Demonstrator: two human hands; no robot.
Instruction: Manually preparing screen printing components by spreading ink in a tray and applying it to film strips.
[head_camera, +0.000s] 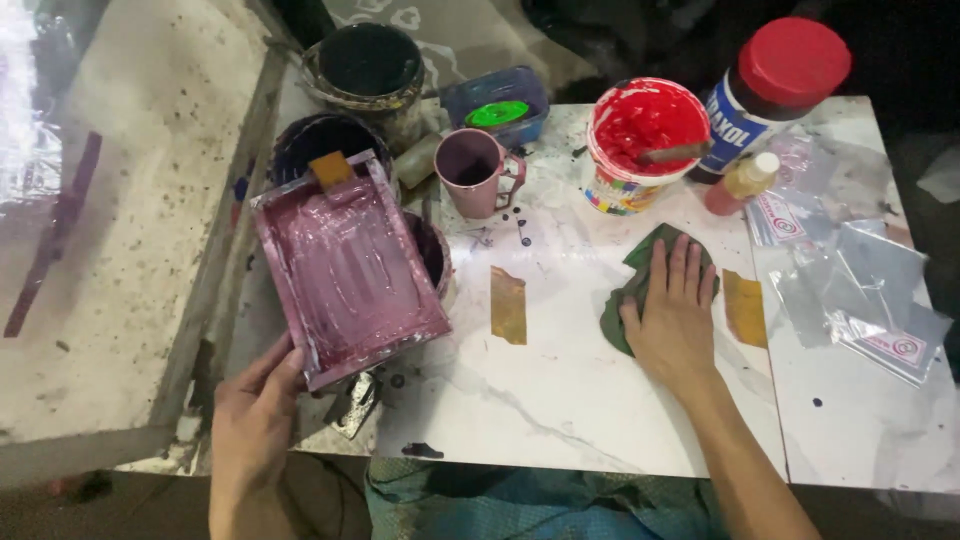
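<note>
— Left hand? Clamped on the near corner of the pink-smeared frame, tilted up over the desk's left edge.

— Right hand? Spread flat, fingers apart, pressing the green cloth mid-desk.

— Best kept level, gripped firmly; wet paint inside.

— Room? Bare near edge; far edge crowded by pink mug, red paint tub.

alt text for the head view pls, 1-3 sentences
A person's right hand presses flat on a green cloth on a white marble-look table, while the left hand grips the near corner of a tray coated in pink paint. Behind stand a pink mug, an open tub of red paint and dark paint buckets.
</note>
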